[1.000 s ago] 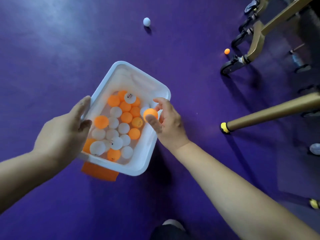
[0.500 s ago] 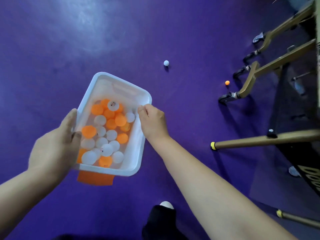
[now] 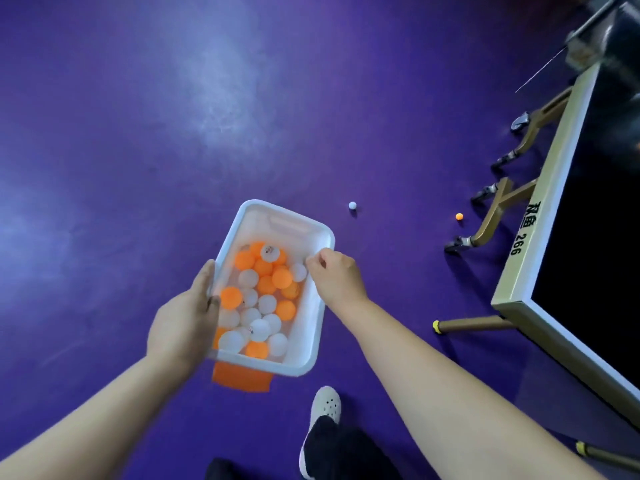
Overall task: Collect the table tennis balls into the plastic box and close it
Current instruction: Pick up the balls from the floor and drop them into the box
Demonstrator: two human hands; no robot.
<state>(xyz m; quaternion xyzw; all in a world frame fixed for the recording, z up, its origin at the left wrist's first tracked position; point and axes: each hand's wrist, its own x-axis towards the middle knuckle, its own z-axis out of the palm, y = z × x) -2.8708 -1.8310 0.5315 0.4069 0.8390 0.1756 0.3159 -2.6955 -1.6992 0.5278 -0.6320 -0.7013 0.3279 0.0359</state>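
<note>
My left hand (image 3: 187,318) has its grip closed on the long left wall of the box (image 3: 313,327), thumb over the rim, and my right hand (image 3: 337,273) pinches the opposite rim between curled fingers, so I carry the box between both hands above the floor (image 3: 138,133). That floor is a wide, smooth purple sheet with a dull shine, and I judge any ball dropped on it would roll far, perhaps under the table (image 3: 540,271), a flat dark slab edged in pale trim on gold metal legs with small wheels. The box is thin, milky plastic, rectangular with rounded corners, and it tilts a little; it has no lid on, so a jolt or a slack pinch could spill the load. An orange flap (image 3: 242,380) hangs under its near end; whether that is the lid I cannot tell. Inside lies a loose heap of balls (image 3: 266,296), orange and white, light, hard and round, free to shift. Two remain on the floor: a white ball (image 3: 352,205) just beyond the box and an orange ball (image 3: 459,216) near a table leg.
</note>
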